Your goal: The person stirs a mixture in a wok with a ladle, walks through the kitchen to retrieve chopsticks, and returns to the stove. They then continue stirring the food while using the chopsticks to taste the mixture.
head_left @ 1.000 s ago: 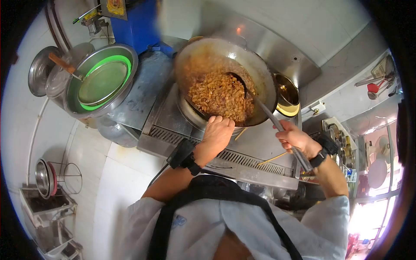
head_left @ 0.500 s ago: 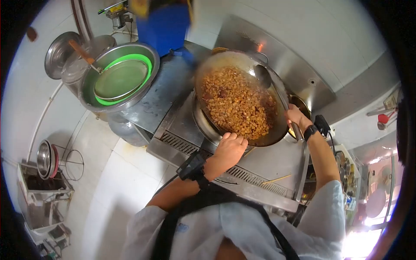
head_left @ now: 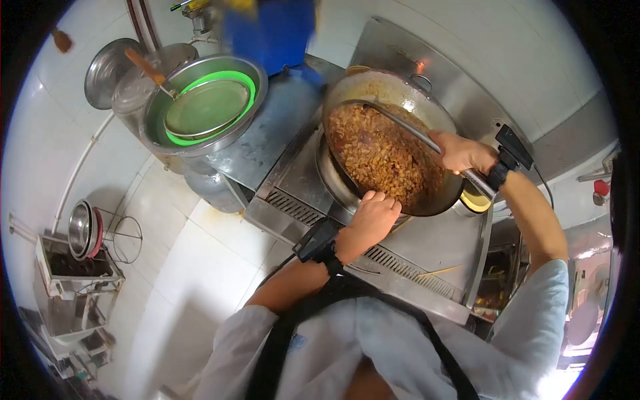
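Observation:
A large wok (head_left: 430, 107) on the stove holds a heap of brown, glossy chopped food (head_left: 383, 150). My right hand (head_left: 465, 153) is closed around the long metal handle of a ladle (head_left: 410, 127), which slants across the wok. The ladle's head lies at the far left of the food and is mostly hidden. At the near edge of the wok, my left hand (head_left: 373, 217) is closed over the rim; whether a handle is under the fingers cannot be seen. Both wrists carry black devices on straps.
Left of the stove, a metal basin (head_left: 257, 100) holds a green-rimmed bowl and a strainer (head_left: 207, 110) with a wooden handle. A blue container (head_left: 273, 37) stands behind. A yellow-rimmed pot (head_left: 475, 202) is right of the wok. A thin stick (head_left: 440, 271) lies on the stove front.
My right hand has swept the ladle from the wok's right back side across to its far left, into the food. My left hand stays on the rim. The whole view has shifted slightly.

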Demonstrator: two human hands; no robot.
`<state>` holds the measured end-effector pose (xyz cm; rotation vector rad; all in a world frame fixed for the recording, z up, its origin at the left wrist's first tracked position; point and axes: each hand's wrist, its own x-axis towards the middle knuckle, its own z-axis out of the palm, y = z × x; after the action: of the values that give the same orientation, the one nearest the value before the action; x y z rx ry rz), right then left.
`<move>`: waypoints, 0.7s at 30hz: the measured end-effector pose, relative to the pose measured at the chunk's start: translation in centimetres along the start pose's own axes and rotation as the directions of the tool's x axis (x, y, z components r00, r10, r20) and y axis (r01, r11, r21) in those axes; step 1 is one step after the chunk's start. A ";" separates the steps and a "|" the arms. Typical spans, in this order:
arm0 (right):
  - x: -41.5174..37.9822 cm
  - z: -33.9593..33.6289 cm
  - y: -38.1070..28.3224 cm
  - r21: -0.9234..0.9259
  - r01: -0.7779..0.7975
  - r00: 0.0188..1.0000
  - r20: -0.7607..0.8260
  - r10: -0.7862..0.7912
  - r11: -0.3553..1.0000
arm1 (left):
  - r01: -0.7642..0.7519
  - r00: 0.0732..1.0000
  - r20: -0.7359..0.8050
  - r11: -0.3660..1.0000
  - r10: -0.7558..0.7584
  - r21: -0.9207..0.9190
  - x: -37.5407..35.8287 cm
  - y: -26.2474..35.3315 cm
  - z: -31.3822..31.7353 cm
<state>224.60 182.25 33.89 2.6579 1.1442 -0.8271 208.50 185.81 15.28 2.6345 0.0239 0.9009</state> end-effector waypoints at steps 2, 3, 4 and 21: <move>-1.1 0.6 0.3 -0.294 0.160 0.987 0.026 -0.159 0.942 | 0.014 1.000 0.010 1.000 -0.014 -0.007 0.0 0.2 -0.4; -2.1 0.9 0.5 -0.291 0.150 0.988 0.025 -0.150 0.945 | 0.008 1.000 0.011 1.000 -0.008 -0.015 0.0 0.2 -0.4; -3.6 1.1 0.4 -0.405 0.228 0.970 0.021 -0.240 0.885 | 0.014 1.000 0.018 1.000 -0.014 -0.006 0.0 0.2 -0.4; -23.2 1.6 5.1 -0.279 -0.056 0.989 -0.145 0.016 0.959 | -0.059 0.985 -0.167 0.996 0.047 -0.071 -0.6 0.3 -0.4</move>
<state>214.48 163.53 44.46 2.5212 1.1433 -0.4358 207.77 185.57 15.38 2.4954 -0.0383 1.1133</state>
